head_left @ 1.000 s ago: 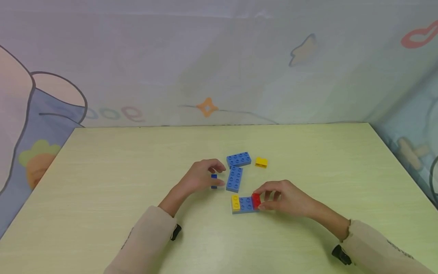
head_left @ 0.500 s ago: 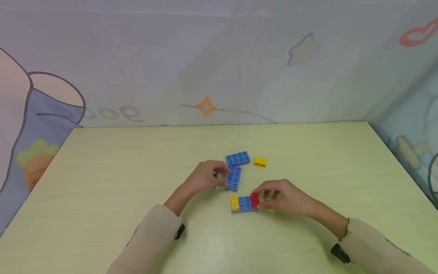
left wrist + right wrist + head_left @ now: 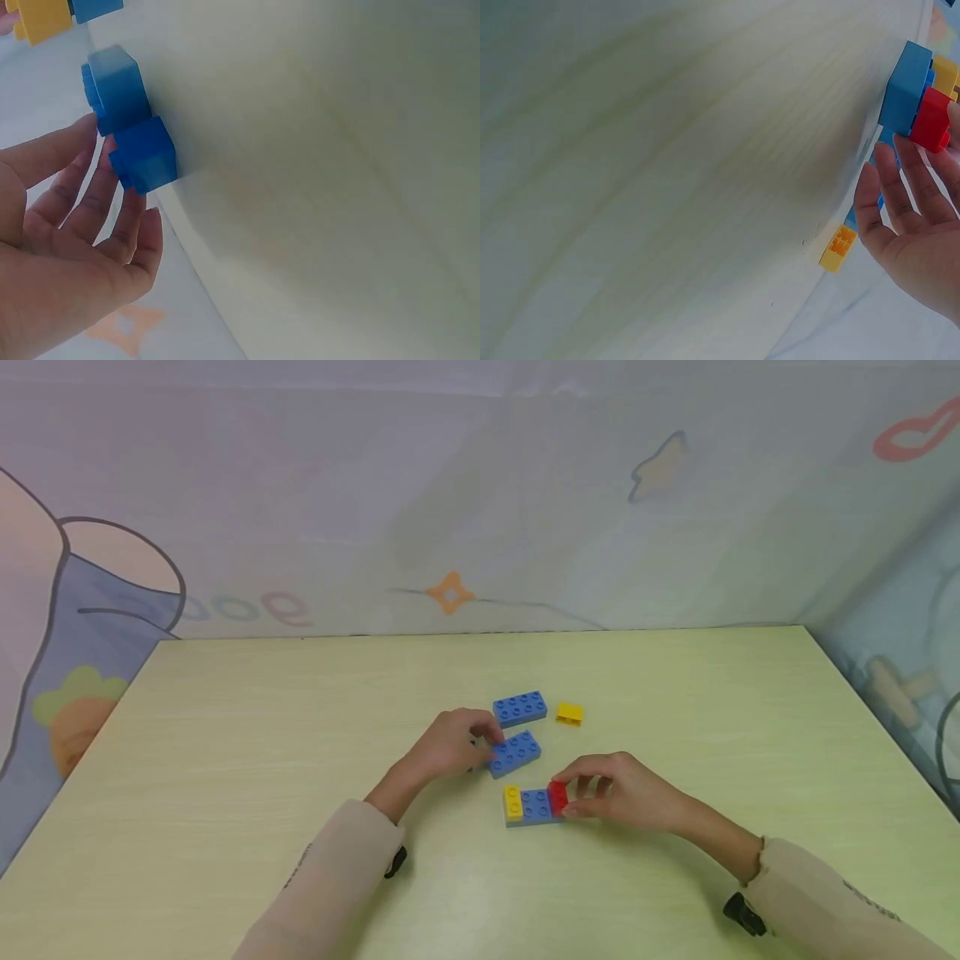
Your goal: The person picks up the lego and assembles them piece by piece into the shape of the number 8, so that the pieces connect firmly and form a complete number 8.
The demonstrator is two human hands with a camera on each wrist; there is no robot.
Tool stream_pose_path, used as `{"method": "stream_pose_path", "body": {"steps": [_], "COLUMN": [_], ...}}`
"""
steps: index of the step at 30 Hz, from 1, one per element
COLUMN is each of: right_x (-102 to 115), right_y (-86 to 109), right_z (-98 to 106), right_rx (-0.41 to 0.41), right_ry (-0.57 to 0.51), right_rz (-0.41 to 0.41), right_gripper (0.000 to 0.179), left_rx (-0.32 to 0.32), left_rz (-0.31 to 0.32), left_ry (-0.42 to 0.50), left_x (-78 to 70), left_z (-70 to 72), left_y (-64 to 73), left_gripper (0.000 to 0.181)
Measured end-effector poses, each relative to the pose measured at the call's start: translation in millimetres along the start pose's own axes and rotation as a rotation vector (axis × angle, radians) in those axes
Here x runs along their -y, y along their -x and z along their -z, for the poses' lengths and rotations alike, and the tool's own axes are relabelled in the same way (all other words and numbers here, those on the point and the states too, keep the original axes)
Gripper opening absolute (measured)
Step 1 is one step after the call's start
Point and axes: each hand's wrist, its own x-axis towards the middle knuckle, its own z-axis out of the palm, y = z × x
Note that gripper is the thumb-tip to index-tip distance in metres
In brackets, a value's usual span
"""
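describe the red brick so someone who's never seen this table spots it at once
On the pale table, find the right hand. By its fingers, a long blue brick carries a yellow brick on the end away from that hand; the red brick, pinched, sits on the nearer end. It is the only red one: every other brick in view is blue or yellow.

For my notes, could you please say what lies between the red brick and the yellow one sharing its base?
A bare stretch of the blue brick underneath, in the head view.
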Motion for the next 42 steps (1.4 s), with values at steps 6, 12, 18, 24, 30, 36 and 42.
{"method": "stream_pose_path", "body": {"steps": [6,12,18,24,30,36,42], "right_x": [1.3,4.9,5.2,2.3,0.6,-0.1,2.9], "right_y": [0.4,1.6,2.5,2.4,3.6,5.5,7.8], "right_z": [0.8,2.5,1.1,-0.2,-0.3,2.0,6.9], "right_rx": [0.003,0.004,0.004,-0.001,0.008,0.007,-0.019], "right_ry": [0.002,-0.013,-0.034,-0.051,-0.061,-0.068,-0.11], "right_rz": [-0.013,-0.009,-0.054,-0.066,-0.065,-0.091,-0.058], "right_gripper": [0.028,0.029,0.03,0.029,0.029,0.039,0.051], "left_rx": [0.008,0.037,0.024,0.016,0.012,0.054,0.06], "left_rz": [0.046,0.071,0.037,0.016,-0.006,-0.046,-0.071], "left_ry": [-0.005,-0.069,-0.118,-0.064,-0.012,0.032,0.013], "left_x": [-1.2,-1.8,-5.4,-18.5,-29.1,-35.6,-38.1], "left_z": [0.9,-3.7,-2.6,6.7,8.7,2.0,-6.2], "left_y": [-1.2,-2.5,1.3,10.1,21.8,34.4,42.4], "left_gripper": [0.03,0.037,0.034,0.032,0.03,0.03,0.029]}}
